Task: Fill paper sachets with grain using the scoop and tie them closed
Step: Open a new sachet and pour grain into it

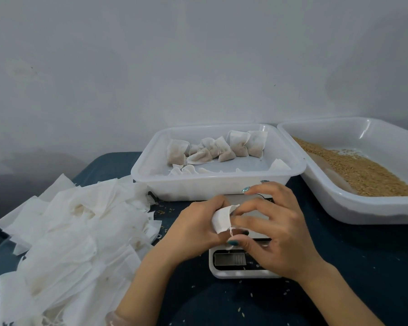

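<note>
Above a small white digital scale (236,264), my left hand (196,229) grips a white paper sachet (222,218). My right hand (276,229) pinches the sachet's thin drawstring at its lower edge. A white tray (212,187) behind the hands holds several filled, tied sachets (222,148). At the right, a second white tray (353,203) contains loose brown grain (363,170). I see no scoop.
A large heap of empty white paper sachets (76,238) covers the table's left side. Stray grains lie scattered on the dark blue cloth (363,267) around the scale. A grey wall stands close behind the trays.
</note>
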